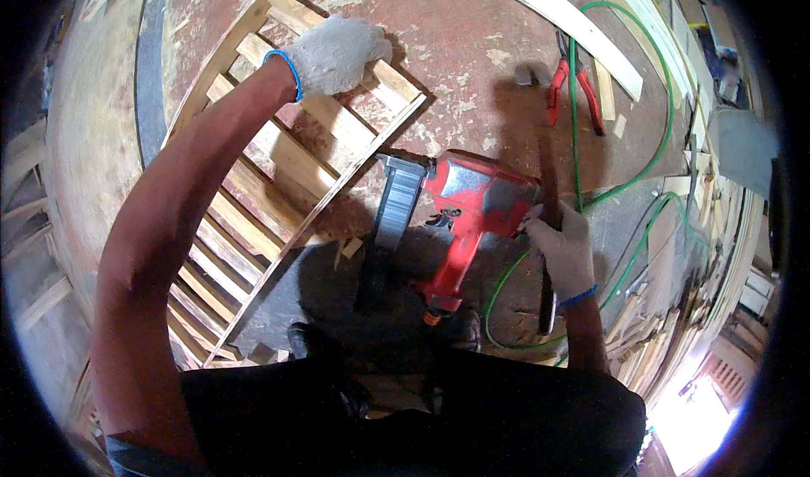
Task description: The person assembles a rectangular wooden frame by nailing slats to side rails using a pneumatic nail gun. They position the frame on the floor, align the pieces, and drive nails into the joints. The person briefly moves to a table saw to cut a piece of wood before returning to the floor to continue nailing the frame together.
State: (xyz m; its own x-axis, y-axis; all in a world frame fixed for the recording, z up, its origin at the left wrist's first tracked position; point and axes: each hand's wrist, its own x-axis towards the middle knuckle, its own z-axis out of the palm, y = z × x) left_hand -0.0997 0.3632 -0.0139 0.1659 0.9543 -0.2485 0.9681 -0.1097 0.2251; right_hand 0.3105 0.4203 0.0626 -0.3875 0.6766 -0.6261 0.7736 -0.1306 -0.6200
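My left hand (339, 53), in a pale knitted glove with a blue cuff, grips the far end of a slatted wooden frame (295, 152). Its fingers curl down over the slats and are partly hidden. My right hand (567, 249), gloved alike, is closed round the dark handle of a hammer (548, 165). The hammer's head points away from me. Just left of that hand lies a red nail gun (477, 194) with a grey magazine, its grip toward me. Beyond the hammer are red-handled pliers (558, 89).
A green air hose (671, 114) loops along the right side and under my right wrist. Long pale boards (565, 21) lie at the far right, with stacked wood strips (675, 308) nearer. A small wood scrap (352, 247) is beside the frame. My shoes (308, 339) stand close by.
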